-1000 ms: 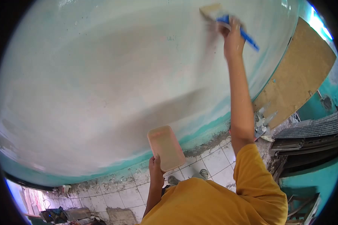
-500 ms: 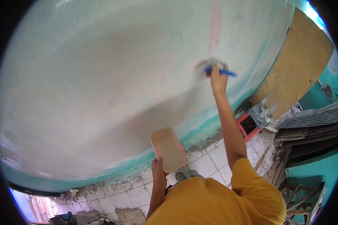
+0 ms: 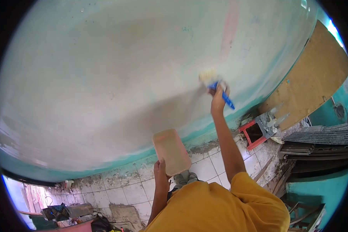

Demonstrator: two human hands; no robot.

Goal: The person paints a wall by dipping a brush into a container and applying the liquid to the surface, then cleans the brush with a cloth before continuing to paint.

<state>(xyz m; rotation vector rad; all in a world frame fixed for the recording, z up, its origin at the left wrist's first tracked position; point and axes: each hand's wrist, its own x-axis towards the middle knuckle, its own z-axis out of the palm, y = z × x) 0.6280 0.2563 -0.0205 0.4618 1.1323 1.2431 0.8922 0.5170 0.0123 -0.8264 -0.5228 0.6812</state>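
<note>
My right hand is closed round the blue handle of a wide paintbrush. The pale bristles point up and left against or close to the whitish wall; exact contact is hard to tell. Lower down, my left hand grips the near left edge of a shallow rectangular tray with a pinkish rim and beige inside. The wall shows a faint pink vertical stripe above the brush and a green band along its base.
A red stool with a stained grey top stands right of my arm. Beyond it are a brown board and stacked corrugated sheets. White floor tiles run below the wall, with assorted items at the lower left.
My right hand has moved slightly down and left, and the brush has turned so its bristles point up-left and its handle down-right. The tray stays in my left hand; the view has shifted slightly.
</note>
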